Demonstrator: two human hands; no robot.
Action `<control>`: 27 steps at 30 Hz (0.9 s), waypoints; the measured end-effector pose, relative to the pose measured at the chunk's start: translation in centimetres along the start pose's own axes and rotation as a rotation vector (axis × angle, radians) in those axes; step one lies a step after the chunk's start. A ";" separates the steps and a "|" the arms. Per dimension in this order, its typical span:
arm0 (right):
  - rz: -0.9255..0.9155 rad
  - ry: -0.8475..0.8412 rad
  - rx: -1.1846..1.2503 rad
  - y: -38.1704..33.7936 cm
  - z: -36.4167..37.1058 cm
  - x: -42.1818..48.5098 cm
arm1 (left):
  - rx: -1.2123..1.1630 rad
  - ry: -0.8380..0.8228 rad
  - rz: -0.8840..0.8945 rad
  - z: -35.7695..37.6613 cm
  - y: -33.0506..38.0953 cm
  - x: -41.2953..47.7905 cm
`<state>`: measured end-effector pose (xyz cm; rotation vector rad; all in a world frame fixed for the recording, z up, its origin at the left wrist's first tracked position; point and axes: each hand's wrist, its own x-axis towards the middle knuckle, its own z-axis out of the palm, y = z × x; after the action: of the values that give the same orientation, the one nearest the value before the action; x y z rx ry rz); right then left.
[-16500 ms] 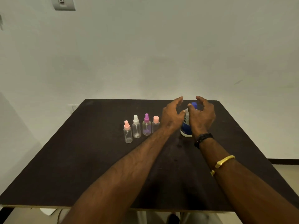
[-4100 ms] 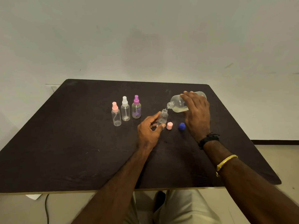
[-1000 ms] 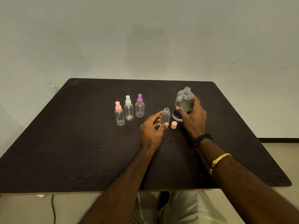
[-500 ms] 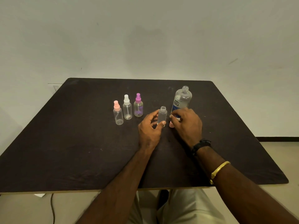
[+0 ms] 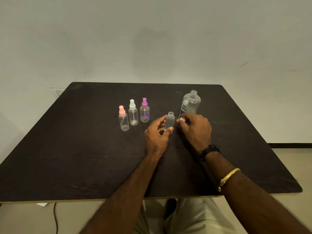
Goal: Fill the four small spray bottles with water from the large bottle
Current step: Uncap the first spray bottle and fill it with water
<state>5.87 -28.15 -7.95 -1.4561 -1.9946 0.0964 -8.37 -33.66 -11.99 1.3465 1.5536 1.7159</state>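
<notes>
Now judged at the recapping step, bottle one of four. Holding small clear uncapped plastic bottle [image 5: 169,121] upright on dark brown table [image 5: 84,149] with left hand [image 5: 157,134]: thumb low across the front, fingers curled round the far side. Pinching small pink spray cap [image 5: 182,118] in right hand [image 5: 195,129], fingers bunched and curled, just right of the bottle at shoulder height (cap mostly hidden; dip tube not visible). Fill level not legible.

To do well: raise cap above the mouth, feed any tube straight down, seat square, then twist, keeping the left grip low and firm against tipping.

Both forearms reaching in from the near edge, converging on the bottle.

Large clear bottle with blue-and-white label [image 5: 190,103] upright, uncapped, just behind right hand. Further left, in a row, closed, probably yet to fill: pink-capped small spray bottle [image 5: 123,119], white-capped small spray bottle [image 5: 133,114], purple-capped small spray bottle [image 5: 144,111].
</notes>
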 end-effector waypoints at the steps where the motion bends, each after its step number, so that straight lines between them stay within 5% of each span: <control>1: -0.006 0.065 0.061 -0.2 -0.3 0.4 | -0.011 0.003 0.003 0.0 0.0 0.0; 6: -0.140 0.214 0.337 -2.1 -1.4 1.5 | -0.022 0.001 0.004 0.0 0.1 -0.1; 16: -0.330 0.073 0.367 -2.5 -1.2 0.9 | -0.019 0.006 0.000 0.0 -0.2 -0.1; 27: -0.218 0.070 0.286 -2.7 -0.3 1.4 | 0.040 0.012 0.043 0.0 -0.2 0.0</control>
<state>3.54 -28.09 -5.95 -1.0444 -1.9757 0.2226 -8.41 -33.63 -12.15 1.4013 1.5845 1.7299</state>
